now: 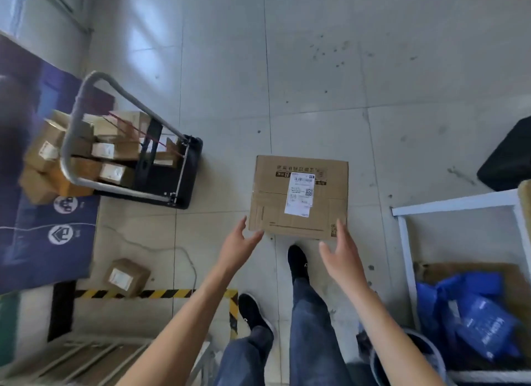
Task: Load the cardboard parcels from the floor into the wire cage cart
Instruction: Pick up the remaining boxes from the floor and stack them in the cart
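A large flat cardboard parcel (298,197) with a white shipping label lies on the tiled floor in front of my feet. My left hand (240,243) reaches toward its near left corner, fingers straight and spread, just short of or barely touching the edge. My right hand (342,250) hovers open at its near right corner. A small cardboard parcel (126,276) lies on the floor at lower left by striped tape. A cart (161,167) with a grey tube handle at the left carries several small parcels.
A white frame shelf (402,242) stands at the right with a blue plastic bag (474,314) inside. A black object (508,158) sits at the right edge. A blue mat (43,242) lies at the left. Yellow-black hazard tape (161,293) marks the floor.
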The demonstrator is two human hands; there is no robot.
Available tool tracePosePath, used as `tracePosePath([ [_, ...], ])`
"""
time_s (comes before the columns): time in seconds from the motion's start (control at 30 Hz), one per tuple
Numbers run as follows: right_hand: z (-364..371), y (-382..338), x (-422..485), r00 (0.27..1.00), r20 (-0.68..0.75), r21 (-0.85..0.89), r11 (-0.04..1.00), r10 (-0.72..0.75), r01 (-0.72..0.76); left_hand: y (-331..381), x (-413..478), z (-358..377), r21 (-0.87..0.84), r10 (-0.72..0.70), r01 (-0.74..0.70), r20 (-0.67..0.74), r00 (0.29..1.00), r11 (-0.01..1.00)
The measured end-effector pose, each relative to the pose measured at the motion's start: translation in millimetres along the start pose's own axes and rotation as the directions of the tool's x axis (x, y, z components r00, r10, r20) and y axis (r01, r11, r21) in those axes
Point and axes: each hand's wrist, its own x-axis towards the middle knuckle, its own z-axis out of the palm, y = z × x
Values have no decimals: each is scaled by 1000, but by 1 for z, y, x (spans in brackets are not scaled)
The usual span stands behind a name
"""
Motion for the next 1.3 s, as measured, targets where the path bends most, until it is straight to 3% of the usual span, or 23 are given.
tracePosePath([
  [0.2, -4, 45, 127, 982, 88, 66, 983, 168, -174, -16, 105, 40, -258, -46, 45, 2, 999, 965],
  [0.47, 6, 82, 176, 922, 188, 278, 883, 337, -379, -44, 150, 64, -364, -176, 180, 46, 983, 914],
  [0.63, -5, 53, 153, 955, 148, 329, 897, 258, -294, -44, 118, 52, -453, -224, 219, 43, 974, 864],
  [0.87, -11, -51, 69, 963, 265, 214, 977, -54, -4, -73, -28, -18, -626, -309, 146, -160, 938, 766],
  [1.0, 21, -116, -12, 895, 375, 184, 966, -240, 182, -107, -144, -65, -722, -411, 41, -345, 844, 690],
  [1.17, 78, -166, -159, 713, 525, 124, 871, -465, 476, -177, -322, -80, -803, -614, -68, -504, 607, 592],
  [1.3, 120, -161, -274, 564, 667, 93, 805, -487, 585, -241, -463, -50, -842, -726, -163, -528, 440, 514],
])
